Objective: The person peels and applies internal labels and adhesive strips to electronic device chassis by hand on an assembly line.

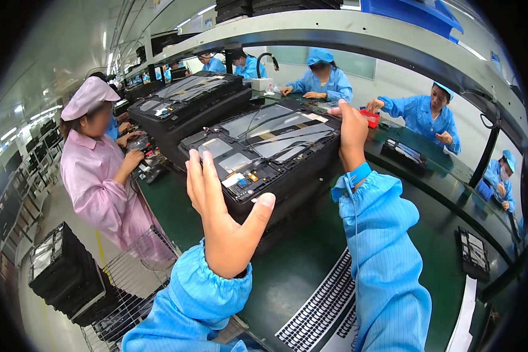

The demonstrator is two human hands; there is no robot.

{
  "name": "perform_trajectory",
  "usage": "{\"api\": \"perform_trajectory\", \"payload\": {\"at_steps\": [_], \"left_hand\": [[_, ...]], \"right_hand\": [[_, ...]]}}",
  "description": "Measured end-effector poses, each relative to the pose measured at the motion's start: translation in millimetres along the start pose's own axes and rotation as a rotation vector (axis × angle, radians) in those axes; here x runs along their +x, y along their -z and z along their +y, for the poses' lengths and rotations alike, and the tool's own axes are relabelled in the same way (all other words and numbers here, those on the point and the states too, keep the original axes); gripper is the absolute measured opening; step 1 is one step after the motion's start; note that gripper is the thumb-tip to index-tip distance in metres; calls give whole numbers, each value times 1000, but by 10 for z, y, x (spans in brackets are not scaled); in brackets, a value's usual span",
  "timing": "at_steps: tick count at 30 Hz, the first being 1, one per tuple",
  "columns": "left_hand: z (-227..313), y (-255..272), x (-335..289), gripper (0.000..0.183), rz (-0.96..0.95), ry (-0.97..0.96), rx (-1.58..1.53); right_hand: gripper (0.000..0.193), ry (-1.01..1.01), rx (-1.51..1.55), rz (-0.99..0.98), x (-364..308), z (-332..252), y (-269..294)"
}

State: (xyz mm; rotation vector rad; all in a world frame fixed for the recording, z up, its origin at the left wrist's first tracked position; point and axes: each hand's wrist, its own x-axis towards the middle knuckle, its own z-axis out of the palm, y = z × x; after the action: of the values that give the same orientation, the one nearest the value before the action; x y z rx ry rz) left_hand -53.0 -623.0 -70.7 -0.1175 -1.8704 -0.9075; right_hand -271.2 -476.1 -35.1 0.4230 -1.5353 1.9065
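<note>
A large black flat panel, its back side up with metal plates, cables and a small circuit board, lies tilted on the green bench in front of me. My left hand is spread open at its near left corner, thumb by the front edge. My right hand rests on the far right corner, fingers over the rim. Both arms wear blue sleeves.
A second black panel lies further along the green bench. A person in pink works at the left. People in blue sit across the bench. A wire cart with black trays stands lower left. A white strip of small black parts lies near me.
</note>
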Motion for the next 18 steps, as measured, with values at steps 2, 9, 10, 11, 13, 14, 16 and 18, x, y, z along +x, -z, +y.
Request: {"api": "perform_trajectory", "payload": {"at_steps": [2,9,10,11,13,14,16,18], "left_hand": [[-13,2,7,79,-16,-1,50],[-679,164,389,40,370,212,-663],[-997,138,454,41,252,315,-727],[-1218,67,469,41,231,371,-860],[-1341,28,484,42,203,423,-990],[-1323,16,489,42,189,430,-981],[-1239,-77,497,44,152,423,-1027],[-1187,-62,481,45,190,424,-1082]], "right_hand": [[28,-23,-76,-5,-17,-21,11],[38,75,-10,8,-269,-110,240],[38,69,-17,10,-389,-98,264],[41,130,-99,106,-556,-79,241],[48,279,-219,118,-943,-70,230],[51,365,-262,34,-1155,-87,233],[53,459,-261,-36,-1442,-119,193],[54,328,-231,-5,-1528,-160,-39]]}}
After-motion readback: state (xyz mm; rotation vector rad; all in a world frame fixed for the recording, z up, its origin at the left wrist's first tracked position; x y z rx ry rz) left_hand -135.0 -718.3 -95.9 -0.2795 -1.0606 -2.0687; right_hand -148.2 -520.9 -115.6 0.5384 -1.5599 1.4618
